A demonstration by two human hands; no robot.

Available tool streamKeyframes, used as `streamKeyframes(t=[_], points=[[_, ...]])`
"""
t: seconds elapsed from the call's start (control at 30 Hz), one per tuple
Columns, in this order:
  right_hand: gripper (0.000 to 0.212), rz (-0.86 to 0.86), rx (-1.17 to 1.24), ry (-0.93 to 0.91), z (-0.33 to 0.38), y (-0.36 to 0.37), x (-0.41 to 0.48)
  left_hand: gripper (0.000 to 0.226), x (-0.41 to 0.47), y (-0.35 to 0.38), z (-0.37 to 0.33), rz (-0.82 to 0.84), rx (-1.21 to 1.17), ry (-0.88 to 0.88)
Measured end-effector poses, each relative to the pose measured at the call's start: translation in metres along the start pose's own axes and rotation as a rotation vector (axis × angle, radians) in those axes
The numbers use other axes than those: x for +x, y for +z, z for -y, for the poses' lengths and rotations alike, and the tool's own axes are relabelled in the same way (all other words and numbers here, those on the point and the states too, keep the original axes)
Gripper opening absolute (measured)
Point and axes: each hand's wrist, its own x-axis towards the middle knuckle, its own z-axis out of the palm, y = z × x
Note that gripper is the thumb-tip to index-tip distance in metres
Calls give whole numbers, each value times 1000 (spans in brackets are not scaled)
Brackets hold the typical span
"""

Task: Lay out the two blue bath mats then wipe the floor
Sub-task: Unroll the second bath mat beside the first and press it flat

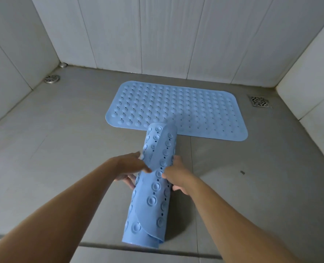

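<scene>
Head view: we had the rolled mat [153, 188] in both hands.
Our left hand [131, 166] and right hand [178, 173] curled round its sides, gripping above the floor [62, 145].

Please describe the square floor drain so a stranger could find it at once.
Find the flat blue bath mat by the back wall. Just past its right end sits the square drain. Its patterned square grate differs from the round drain at far left.

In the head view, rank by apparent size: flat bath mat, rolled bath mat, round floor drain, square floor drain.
1. flat bath mat
2. rolled bath mat, enlarged by nearness
3. square floor drain and round floor drain: too alike to rank
</scene>
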Motion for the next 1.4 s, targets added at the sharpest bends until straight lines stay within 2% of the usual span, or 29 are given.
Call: streamKeyframes(t=[0.1, 0.17, 0.23, 0.33, 0.43, 0.5, 0.6, 0.63, 0.67, 0.73, 0.8, 0.93, 1.03, 1.17, 1.27, 1.33, 1.4], points=[[54, -124, -24, -120, 2, 4, -2, 82, 1, 9, -7, -133, 60, 142], [53, -177, -18, -140, 1, 2, -5, 66, 7, 19, -9, -324, 206, 217], [53, -207, -32, -147, -3, -2, -4, 63, 15, 27, -4, -416, 356, 253], [76, -255, -161, -155, -16, -5, -2, 70, 25, 37, 7, -456, 443, 251], [97, -289, -385, -182, -32, -11, -2, 71, 30, 45, 9, -483, 456, 298], [103, -321, -654, -186, -44, -14, -3, 71, 28, 52, 7, -504, 478, 355], [83, -350, -1054, -190, -59, -14, 0, 58, 27, 60, 7, -494, 547, 354], [74, -333, -1109, -183, -64, -12, 2, 64, 27, 60, 9, -501, 540, 329], [69, -294, -1106, -169, -70, -9, 7, 77, 30, 60, 11, -513, 540, 315], [75, -185, -1013, -119, -82, -4, 14, 99, 35, 58, 17, -529, 561, 316], [88, -132, -972, -107, -92, -3, 18, 104, 38, 56, 19, -538, 555, 329], [108, -154, -1004, -134, -103, -11, 19, 104, 42, 49, 21, -535, 553, 347], [110, -156, -1005, -127, -105, -19, 20, 98, 44, 47, 23, -539, 610, 329], [110, -166, -1022, -119, -110, -35, 17, 70, 40, 52, 19, -576, 768, 388], [108, -179, -1038, -105, -116, -46, 15, 61, 38, 53, 18, -546, 767, 395], [106, -182, -1030, -72, -117, -50, 12, 65, 38, 53, 21, -546, 786, 399], [96, -209, -1018, -51, -113, -44, 12, 81, 39, 54, 25, -542, 834, 395]])
